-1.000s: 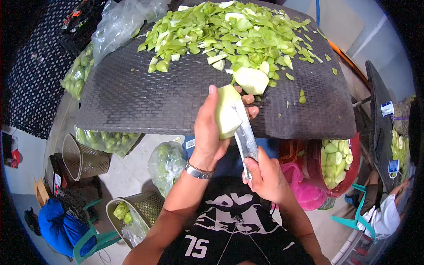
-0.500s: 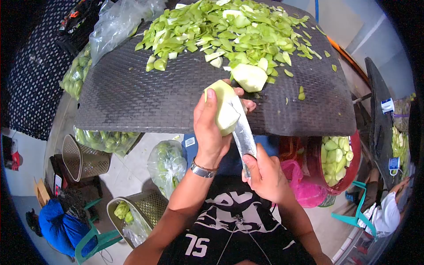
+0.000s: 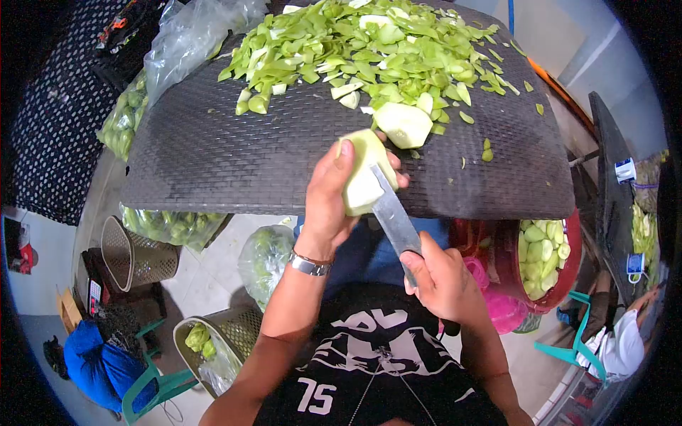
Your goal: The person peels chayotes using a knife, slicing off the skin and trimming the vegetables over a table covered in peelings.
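My left hand (image 3: pixel 330 195) is wrapped round a pale green peeled vegetable (image 3: pixel 362 181), near the front edge of the dark woven table (image 3: pixel 284 167). In my right hand (image 3: pixel 444 280) is a knife (image 3: pixel 395 216), held by its handle. Its wide blade points up and left, with the tip over the vegetable's cut face. Just beyond my left fingers, another peeled piece (image 3: pixel 403 126) lies on the table against a large heap of green peelings (image 3: pixel 362 53).
A red tub (image 3: pixel 566 284) of peeled pieces stands below right. Plastic bags (image 3: pixel 266 263) of green vegetables and mesh baskets (image 3: pixel 138 257) are on the left. Two people, one in blue (image 3: pixel 103 362) and one in white (image 3: pixel 623 348), are at the sides near green chairs (image 3: pixel 160 387).
The knife has shifted relative to the vegetable, and its blade now shows a darker face. My right hand has moved slightly right, and my left wrist slightly left.
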{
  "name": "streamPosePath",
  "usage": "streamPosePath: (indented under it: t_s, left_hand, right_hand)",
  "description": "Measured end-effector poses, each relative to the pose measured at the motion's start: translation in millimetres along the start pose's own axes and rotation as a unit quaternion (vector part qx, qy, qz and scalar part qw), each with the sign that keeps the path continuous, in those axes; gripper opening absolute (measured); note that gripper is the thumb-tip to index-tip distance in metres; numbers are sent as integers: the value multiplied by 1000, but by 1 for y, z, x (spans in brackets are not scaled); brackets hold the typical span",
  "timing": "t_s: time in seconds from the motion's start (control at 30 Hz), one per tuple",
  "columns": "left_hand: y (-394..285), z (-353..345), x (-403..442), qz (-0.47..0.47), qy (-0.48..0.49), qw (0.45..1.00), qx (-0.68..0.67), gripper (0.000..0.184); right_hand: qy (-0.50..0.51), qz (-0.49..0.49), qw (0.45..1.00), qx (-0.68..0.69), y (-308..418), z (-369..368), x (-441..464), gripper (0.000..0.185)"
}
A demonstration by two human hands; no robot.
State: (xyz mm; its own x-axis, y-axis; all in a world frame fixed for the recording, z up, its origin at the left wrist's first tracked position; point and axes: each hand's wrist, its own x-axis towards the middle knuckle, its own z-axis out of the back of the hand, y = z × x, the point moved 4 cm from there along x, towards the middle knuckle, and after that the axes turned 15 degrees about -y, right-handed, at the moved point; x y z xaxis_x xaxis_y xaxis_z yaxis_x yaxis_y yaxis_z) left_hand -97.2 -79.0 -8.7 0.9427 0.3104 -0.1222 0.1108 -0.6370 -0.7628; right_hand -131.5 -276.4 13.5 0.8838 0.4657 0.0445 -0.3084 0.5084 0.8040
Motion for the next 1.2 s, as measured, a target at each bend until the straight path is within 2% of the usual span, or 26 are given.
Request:
streamPosePath:
  t_s: [0.3, 0.43, 0.53, 0.7, 0.8, 0.83, 0.9, 0.93, 1.03, 1.07, 1.2]
  left_hand:
    - [2, 5, -6, -26, 3, 999, -27, 57]
    - [4, 6, -5, -31, 5, 999, -26, 55]
    - [9, 2, -4, -17, 3, 999, -52, 51]
    - [6, -4, 2, -14, -47, 999, 6, 37]
    - [5, 1, 16, 26, -86, 996, -19, 35]
    - [6, 6, 23, 45, -100, 993, -40, 35]
    - [3, 20, 39, 24, -189, 978, -91, 35]
    - [-2, 23, 40, 34, -179, 978, -100, 38]
    - [-11, 24, 40, 52, -159, 971, -168, 42]
    - [-10, 24, 36, 60, -157, 966, -196, 43]
    - [-10, 13, 29, 64, -200, 952, -225, 44]
  right_hand:
    - [79, -59, 991, 91, -4, 4, 10, 21]
    - [77, -36, 992, 91, -11, 5, 11, 21]
    - [85, -43, 990, 105, -17, 6, 13, 19]
    - [151, -113, 966, 174, -21, 10, 26, 17]
    - [115, -93, 983, 106, -14, 16, 38, 16]
    - [50, -30, 996, 62, -10, 18, 39, 16]
    - [-84, 100, 991, -27, -3, 21, 34, 16]
    - [-80, 78, 993, -28, -2, 25, 31, 16]
    - [-123, 185, 959, -176, 15, 23, 19, 23]
    - [-102, 174, 961, -191, 13, 17, 16, 31]
    - [-115, 168, 964, -171, 14, 5, 12, 33]
